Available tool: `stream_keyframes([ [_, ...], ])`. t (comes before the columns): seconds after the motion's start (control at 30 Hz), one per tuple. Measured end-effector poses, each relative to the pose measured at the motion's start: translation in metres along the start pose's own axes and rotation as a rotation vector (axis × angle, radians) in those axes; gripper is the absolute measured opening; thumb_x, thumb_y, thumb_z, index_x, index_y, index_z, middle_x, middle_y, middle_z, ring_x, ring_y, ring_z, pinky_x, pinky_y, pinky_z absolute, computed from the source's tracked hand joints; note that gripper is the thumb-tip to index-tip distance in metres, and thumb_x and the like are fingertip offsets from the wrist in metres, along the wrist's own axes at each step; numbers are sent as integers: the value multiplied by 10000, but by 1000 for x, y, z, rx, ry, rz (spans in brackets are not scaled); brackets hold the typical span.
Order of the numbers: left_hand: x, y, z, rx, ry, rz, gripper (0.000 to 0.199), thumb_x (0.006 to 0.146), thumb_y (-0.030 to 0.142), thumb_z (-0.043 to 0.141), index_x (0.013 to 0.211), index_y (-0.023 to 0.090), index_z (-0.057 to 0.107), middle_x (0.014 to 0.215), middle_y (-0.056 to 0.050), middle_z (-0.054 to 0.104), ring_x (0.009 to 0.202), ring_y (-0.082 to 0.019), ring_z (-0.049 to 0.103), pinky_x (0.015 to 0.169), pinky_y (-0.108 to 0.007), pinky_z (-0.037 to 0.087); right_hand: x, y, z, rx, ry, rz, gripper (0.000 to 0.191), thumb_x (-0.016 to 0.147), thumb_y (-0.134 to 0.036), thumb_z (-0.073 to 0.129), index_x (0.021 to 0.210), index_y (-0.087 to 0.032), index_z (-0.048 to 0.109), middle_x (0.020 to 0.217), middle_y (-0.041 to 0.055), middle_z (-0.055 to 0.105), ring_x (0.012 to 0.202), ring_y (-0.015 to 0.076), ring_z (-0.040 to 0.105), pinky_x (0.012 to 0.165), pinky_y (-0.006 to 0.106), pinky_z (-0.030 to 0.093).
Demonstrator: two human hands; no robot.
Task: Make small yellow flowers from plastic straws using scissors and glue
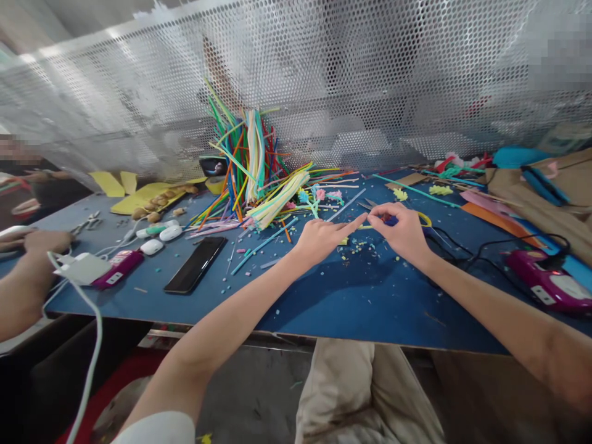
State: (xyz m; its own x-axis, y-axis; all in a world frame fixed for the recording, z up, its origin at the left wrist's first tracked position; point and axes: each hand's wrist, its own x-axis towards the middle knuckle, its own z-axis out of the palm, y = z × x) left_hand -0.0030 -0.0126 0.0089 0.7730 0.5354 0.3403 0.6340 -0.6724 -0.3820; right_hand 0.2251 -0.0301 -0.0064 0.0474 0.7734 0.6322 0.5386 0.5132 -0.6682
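the right hand (401, 233) partly hides scissors (367, 204); the left edge cuts off a co-worker's arm (23, 296).

A black phone (195, 265) lies near a purple power strip (121, 269), a perforated metal screen (152, 98) standing behind.

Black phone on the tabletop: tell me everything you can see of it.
The phone is a slim, dark slab with rounded corners and a glossy, glass-like face catching a reflection; its screen looks dark. It lies flat, face up, on the blue tabletop, slanted so its far end points away and to the right. It sits between the purple power strip and the left forearm.
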Motion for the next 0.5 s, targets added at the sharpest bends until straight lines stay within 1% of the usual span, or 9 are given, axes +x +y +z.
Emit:
stream_keyframes([
  [0.13, 0, 1, 0, -11, 23, -19, 652, 979, 154, 524, 1579, 351, 362, 1065, -48, 787, 747, -188, 735, 601, -288, 489, 0, 0, 1, -16, -33, -40, 95, 854, -326, 644, 807, -251, 679, 860, 20, 723, 738, 197, 572, 757, 390, 482],
  [0.23, 0, 0, 1, -35, 26, -30, 673, 973, 152, 528, 1586, 362, 348, 1049, -39, 787, 734, -197, 730, 602, -300, 493, 2, -3, -4, -38, -53, -77, 86, 874, -303, 611, 819, -246, 645, 867, 23, 713, 763, 199, 592, 777, 391, 481],
  [0.3, 0, -1, 3, -64, 33, -43, 690, 960, 145, 548, 1584, 366, 353, 1024, -42, 789, 726, -195, 726, 610, -300, 495, 6, -4, -12, -72, -30, -84, 99, 906, -296, 573, 836, -244, 621, 842, 27, 698, 776, 203, 615, 805, 400, 479],
  [0.4, 0, -3, 4, -106, 31, -83, 677, 938, 125, 581, 1547, 379, 426, 1047, -52, 789, 728, -185, 724, 631, -292, 494, 18, -7, -33, -163, 5, -134, 100, 923, -300, 562, 847, -244, 593, 807, 37, 678, 790, 215, 629, 848, 424, 464],
  [0.43, -1, -4, 5, -117, 24, -99, 663, 934, 119, 588, 1527, 384, 458, 1069, -52, 788, 737, -185, 726, 639, -290, 494, 22, -8, -40, -176, -18, -148, 99, 925, -307, 564, 853, -244, 590, 799, 39, 674, 780, 217, 626, 833, 421, 464],
  [0.5, -1, -4, 6, -139, 5, -127, 626, 933, 120, 594, 1493, 386, 505, 1103, -50, 784, 773, -192, 733, 655, -290, 494, 28, -12, -54, -127, -91, -145, 129, 950, -327, 539, 869, -242, 591, 794, 35, 671, 761, 208, 627, 776, 392, 468],
])
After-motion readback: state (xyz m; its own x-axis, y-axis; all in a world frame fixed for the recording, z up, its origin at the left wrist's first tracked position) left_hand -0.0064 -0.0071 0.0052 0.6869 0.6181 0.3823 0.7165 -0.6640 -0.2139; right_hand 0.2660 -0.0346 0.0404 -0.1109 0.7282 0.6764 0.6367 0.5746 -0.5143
